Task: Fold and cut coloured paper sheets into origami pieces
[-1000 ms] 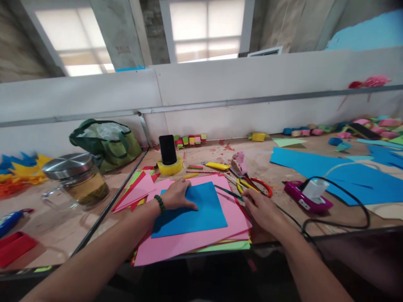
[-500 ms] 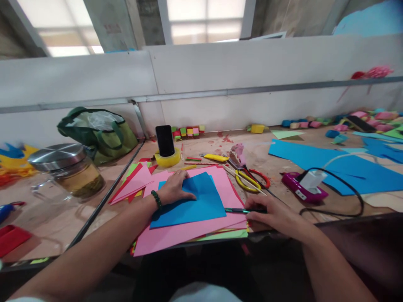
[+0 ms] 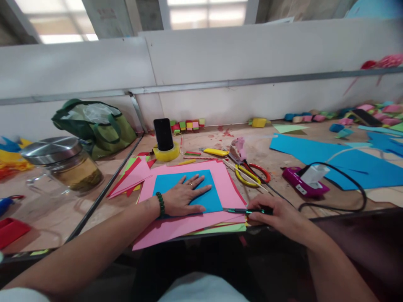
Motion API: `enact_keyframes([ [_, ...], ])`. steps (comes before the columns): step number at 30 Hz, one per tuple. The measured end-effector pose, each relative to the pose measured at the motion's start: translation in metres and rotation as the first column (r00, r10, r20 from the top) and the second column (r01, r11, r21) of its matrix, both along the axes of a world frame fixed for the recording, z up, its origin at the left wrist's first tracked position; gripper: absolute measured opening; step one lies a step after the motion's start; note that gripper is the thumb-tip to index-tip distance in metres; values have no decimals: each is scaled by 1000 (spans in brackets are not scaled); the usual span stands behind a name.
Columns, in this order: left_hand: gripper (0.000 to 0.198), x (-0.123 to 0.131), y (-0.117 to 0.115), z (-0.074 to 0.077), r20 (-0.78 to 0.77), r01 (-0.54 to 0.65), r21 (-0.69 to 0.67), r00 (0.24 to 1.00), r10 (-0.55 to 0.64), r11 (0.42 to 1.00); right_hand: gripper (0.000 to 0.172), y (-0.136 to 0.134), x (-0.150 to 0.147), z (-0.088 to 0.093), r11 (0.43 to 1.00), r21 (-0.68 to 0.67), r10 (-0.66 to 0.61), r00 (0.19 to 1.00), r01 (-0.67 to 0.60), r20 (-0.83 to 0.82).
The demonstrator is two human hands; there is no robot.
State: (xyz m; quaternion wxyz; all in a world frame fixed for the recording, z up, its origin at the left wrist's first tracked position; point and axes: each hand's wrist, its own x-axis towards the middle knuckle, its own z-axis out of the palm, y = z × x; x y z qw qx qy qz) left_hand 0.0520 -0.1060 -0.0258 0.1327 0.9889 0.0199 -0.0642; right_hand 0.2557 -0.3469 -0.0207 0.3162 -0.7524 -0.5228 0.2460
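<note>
- Pressing left hand [image 3: 181,198] palm-down on a rectangular blue sheet [image 3: 212,197], fingers spread apart; wearing a green bead bracelet [image 3: 160,204] at the wrist and 1 ring [image 3: 190,183].
- Gripping a slim dark craft knife [image 3: 234,210] with green marks in right hand [image 3: 278,214], thumb and fingers clamped together on the handle.
- Pointing the blade leftward at the lower right corner of the blue sheet; probably touching there, though too small in view to be sure.
- Lying under the blue sheet: larger pink sheets [image 3: 225,180], with pale green sheets [image 3: 223,228] showing at the near edge.
- Lying just beyond right hand: scissors [image 3: 252,184] with 1 yellow and 1 orange-red handle, crossed by a thin wooden stick [image 3: 245,175].
- Lying past the pile: a yellow utility knife [image 3: 217,152]; farther left, a black smartphone [image 3: 163,133] propped in a yellow tape roll [image 3: 166,155].
- Standing at far left: a lidded glass mug [image 3: 77,172] with amber liquid, near a green bag [image 3: 117,140].
- Resting beyond right hand, off to the right: a purple power strip [image 3: 302,184] with a white plug [image 3: 315,174] in it, near a larger blue piece [image 3: 315,156].
</note>
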Motion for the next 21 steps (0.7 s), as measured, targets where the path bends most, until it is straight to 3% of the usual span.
enact_keyframes([
  [4,71,0,0,-1,11,-6,3,1000,6,1000,21,-1,-1,-4,999,27,-18,992,22,-124],
  [12,66,0,-1,-2,0,-14,10,1000,14,1000,18,-1,-3,-7,997,71,11,996,-17,85],
  [21,61,3,-9,0,1,-45,-9,999,45,999,28,-8,-3,-6,996,84,-13,999,9,42],
])
